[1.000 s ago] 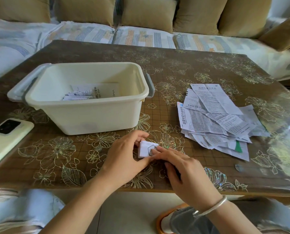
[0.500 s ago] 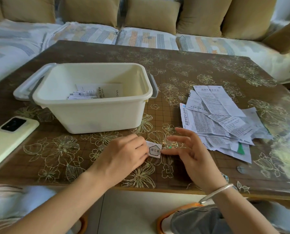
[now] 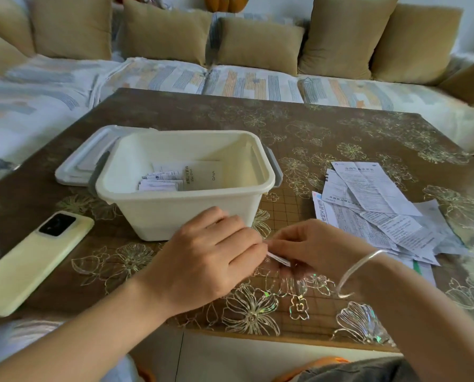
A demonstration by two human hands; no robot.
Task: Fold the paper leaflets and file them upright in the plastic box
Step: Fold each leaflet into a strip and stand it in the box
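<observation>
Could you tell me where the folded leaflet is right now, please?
In the head view, the folded leaflet is pinched between the left hand and right hand, low and centre, just in front of the plastic box.

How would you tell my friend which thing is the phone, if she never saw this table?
Find the big brown table with gold flowers. To the left of the cream plastic box, near the front edge, lies the phone, back up. It is the only pale yellow slab, with a black camera patch, unlike the white papers on the right.
</observation>
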